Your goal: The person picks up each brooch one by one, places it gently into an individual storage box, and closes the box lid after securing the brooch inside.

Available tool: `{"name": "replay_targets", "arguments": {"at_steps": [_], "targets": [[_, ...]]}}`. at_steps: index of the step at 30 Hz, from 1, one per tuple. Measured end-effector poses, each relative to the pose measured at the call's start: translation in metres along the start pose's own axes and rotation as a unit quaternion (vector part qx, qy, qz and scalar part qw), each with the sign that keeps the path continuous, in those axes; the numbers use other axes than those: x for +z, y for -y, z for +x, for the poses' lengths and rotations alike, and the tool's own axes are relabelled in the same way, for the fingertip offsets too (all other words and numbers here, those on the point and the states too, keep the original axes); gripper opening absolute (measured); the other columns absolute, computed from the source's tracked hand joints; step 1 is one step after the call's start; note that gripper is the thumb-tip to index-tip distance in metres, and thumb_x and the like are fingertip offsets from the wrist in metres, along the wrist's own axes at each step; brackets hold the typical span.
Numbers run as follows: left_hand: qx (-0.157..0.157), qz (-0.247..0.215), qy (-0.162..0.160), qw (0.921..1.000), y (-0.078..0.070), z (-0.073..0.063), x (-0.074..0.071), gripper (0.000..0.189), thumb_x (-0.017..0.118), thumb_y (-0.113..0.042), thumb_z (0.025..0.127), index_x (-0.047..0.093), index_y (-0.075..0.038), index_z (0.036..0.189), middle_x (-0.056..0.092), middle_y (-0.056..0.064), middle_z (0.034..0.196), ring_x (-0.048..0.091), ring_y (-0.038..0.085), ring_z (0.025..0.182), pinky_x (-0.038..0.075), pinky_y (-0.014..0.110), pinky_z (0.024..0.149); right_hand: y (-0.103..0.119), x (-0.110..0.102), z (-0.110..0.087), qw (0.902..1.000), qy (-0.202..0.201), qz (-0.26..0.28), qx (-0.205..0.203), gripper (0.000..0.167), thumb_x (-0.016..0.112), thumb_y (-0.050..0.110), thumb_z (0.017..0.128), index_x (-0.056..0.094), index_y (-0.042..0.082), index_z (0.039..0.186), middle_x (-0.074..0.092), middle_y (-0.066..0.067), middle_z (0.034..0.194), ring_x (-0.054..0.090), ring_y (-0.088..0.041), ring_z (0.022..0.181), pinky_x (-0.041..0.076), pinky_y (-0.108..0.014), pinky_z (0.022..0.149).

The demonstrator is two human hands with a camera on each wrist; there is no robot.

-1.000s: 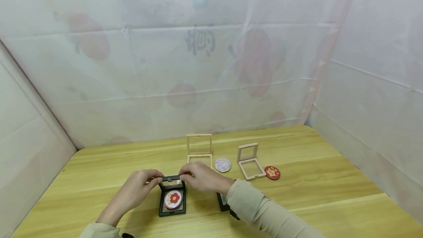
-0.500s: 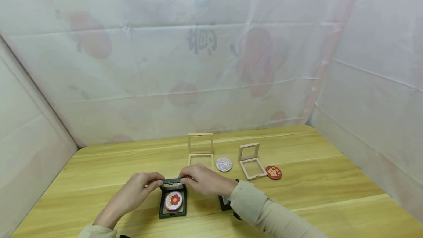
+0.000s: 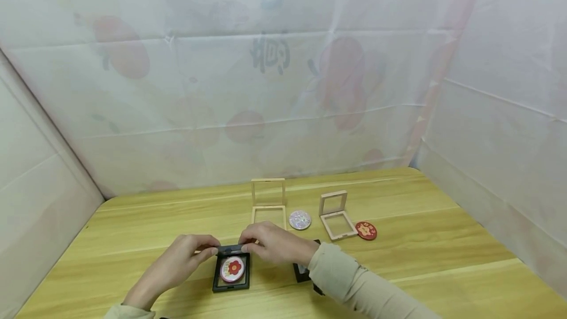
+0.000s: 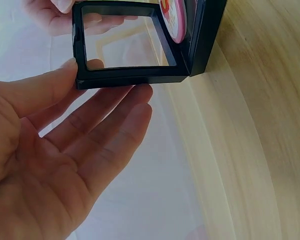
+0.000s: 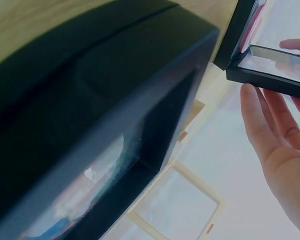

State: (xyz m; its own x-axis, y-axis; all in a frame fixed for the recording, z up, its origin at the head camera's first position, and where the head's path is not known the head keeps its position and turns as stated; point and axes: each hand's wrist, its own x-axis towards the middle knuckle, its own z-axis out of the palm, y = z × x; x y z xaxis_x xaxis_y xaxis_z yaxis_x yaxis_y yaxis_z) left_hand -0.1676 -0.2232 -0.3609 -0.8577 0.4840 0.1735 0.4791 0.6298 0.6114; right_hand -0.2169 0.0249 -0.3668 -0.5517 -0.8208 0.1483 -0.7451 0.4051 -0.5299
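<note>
A black hinged display frame (image 3: 231, 288) lies on the table in the head view, its windowed lid (image 3: 229, 249) raised at an angle. On its lower half rests a round badge (image 3: 232, 269) with a red flower. My left hand (image 3: 182, 261) pinches the lid's left corner between thumb and fingers. At the right corner, my right hand (image 3: 272, 245) pinches the same edge. The left wrist view shows the left thumb at the lid's rim (image 4: 132, 80), with several fingers stretched along its side and the badge (image 4: 174, 19) partly cut off.
A second black frame (image 3: 302, 273) lies partly behind my right forearm and looms large in the right wrist view. Farther back stand two open light-coloured frames, one (image 3: 268, 207) left and one (image 3: 338, 225) right. A glittery badge (image 3: 299, 220) and a red badge (image 3: 366, 230) lie beside them.
The lid has tilted down toward the lower half of the black frame, and both hands have come slightly lower and nearer with it. The flower badge stays in place.
</note>
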Motion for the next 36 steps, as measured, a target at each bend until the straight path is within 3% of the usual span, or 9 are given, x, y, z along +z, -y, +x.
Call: {"name": "replay_targets", "arguments": {"at_steps": [4, 14, 22, 28, 36], "targets": [[0.008, -0.001, -0.002, 1.0, 0.001, 0.0, 0.001, 0.011, 0.065, -0.008, 0.099, 0.075, -0.005, 0.102, 0.073, 0.002, 0.1, 0.069, 0.015, 0.089, 0.058, 0.035, 0.074, 0.0, -0.001, 0.0, 0.9999, -0.002, -0.008, -0.006, 0.013, 0.06, 0.008, 0.103, 0.073, 0.007, 0.107, 0.068, 0.003, 0.102, 0.057, 0.001, 0.088, 0.047, -0.016, 0.078], [0.011, -0.015, -0.002, 0.9998, 0.005, -0.001, 0.002, 0.01, 0.068, -0.006, 0.097, 0.075, -0.003, 0.101, 0.073, 0.006, 0.103, 0.07, 0.019, 0.092, 0.059, 0.036, 0.075, 0.004, 0.002, -0.001, 0.9943, -0.013, -0.093, -0.052, 0.014, 0.063, 0.009, 0.102, 0.075, 0.005, 0.107, 0.069, 0.0, 0.101, 0.06, 0.002, 0.089, 0.046, -0.009, 0.08], [0.028, -0.011, -0.007, 0.9995, 0.008, -0.001, 0.006, 0.007, 0.072, -0.002, 0.092, 0.076, -0.003, 0.098, 0.074, 0.007, 0.1, 0.07, 0.023, 0.093, 0.06, 0.033, 0.074, 0.001, 0.005, -0.003, 0.9875, -0.013, -0.129, -0.09, 0.011, 0.065, 0.01, 0.101, 0.075, 0.006, 0.103, 0.067, 0.0, 0.098, 0.057, 0.002, 0.083, 0.044, -0.006, 0.075], [0.044, 0.011, -0.007, 0.999, 0.01, 0.0, 0.01, 0.007, 0.075, -0.002, 0.089, 0.077, -0.005, 0.095, 0.073, 0.006, 0.101, 0.069, 0.023, 0.093, 0.059, 0.032, 0.073, 0.0, 0.006, -0.004, 0.9836, -0.01, -0.152, -0.097, 0.01, 0.067, 0.012, 0.099, 0.075, 0.006, 0.102, 0.067, 0.0, 0.101, 0.057, 0.003, 0.084, 0.044, -0.005, 0.073], [0.05, -0.006, 0.001, 0.9987, 0.011, 0.0, 0.012, 0.006, 0.075, -0.001, 0.089, 0.077, -0.004, 0.093, 0.071, 0.008, 0.103, 0.068, 0.028, 0.096, 0.06, 0.035, 0.077, -0.001, 0.007, -0.005, 0.9816, -0.013, -0.16, -0.104, 0.011, 0.068, 0.015, 0.099, 0.076, 0.008, 0.102, 0.067, 0.0, 0.102, 0.059, 0.002, 0.085, 0.044, -0.005, 0.075]]}}
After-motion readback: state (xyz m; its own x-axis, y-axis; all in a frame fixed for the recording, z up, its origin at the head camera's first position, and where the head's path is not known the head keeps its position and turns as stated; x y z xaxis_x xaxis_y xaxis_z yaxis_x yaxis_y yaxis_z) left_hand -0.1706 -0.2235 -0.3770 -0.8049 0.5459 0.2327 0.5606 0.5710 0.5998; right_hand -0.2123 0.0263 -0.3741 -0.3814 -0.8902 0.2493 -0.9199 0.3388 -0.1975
